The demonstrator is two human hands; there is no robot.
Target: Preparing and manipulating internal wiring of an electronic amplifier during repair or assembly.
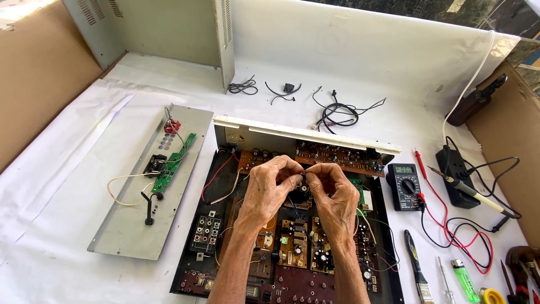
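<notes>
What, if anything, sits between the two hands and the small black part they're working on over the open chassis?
Nothing visible. The left hand and right hand both have fingertips pinched on the small black part above the open chassis. Thin wires trail down from it to the boards, beneath the hands rather than between fingers and part.

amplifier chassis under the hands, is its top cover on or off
Off. The chassis lies open from above, its circuit boards and wiring bare, and both hands work inside it.
</notes>
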